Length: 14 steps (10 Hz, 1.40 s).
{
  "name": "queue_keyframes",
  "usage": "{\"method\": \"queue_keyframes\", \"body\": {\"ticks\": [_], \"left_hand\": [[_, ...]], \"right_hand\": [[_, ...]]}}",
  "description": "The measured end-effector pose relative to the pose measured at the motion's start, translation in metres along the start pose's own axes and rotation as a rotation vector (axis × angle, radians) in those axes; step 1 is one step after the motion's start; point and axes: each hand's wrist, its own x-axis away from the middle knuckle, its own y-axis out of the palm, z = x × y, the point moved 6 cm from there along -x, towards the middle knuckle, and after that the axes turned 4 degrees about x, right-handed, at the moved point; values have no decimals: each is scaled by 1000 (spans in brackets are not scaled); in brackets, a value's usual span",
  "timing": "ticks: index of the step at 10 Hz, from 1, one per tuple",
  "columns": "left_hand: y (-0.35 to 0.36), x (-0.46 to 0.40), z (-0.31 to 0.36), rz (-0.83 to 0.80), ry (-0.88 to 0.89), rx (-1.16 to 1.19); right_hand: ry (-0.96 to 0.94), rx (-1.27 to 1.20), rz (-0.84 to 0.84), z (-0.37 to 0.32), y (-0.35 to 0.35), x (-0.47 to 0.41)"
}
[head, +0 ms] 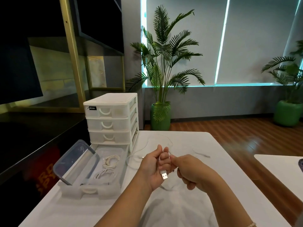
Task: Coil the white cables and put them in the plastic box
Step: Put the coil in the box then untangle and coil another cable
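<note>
My left hand (154, 167) grips a white cable near its USB plug (164, 176), which sticks out below the palm. My right hand (191, 171) pinches the same cable just beside the left fingers. The rest of the white cable (144, 145) trails away in loose loops over the white table toward the drawer unit. A clear plastic box (91, 190), pulled out like a drawer at the left, holds two coiled white cables (108, 167). A clear lid (77, 161) leans in the box's left side.
A white drawer unit (113, 118) with three shut drawers stands behind the box at the table's back left. A thin dark cable (202, 154) lies to the right of my hands. A second white table (278, 166) edges in at right. Potted plants stand on the floor beyond.
</note>
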Motion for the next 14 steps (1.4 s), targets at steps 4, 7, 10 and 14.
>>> {"method": "queue_keyframes", "body": {"ticks": [4, 7, 10, 14], "left_hand": [[-19, -9, 6, 37, 50, -115], [-25, -3, 22, 63, 229, -382], [-5, 3, 9, 12, 426, -1127], [-3, 10, 5, -55, 259, -955]], "right_hand": [[-12, 468, -43, 5, 10, -3], [-318, 582, 0, -16, 12, 10], [-415, 278, 109, -16, -4, 15], [-481, 86, 437, -8, -24, 5]]}}
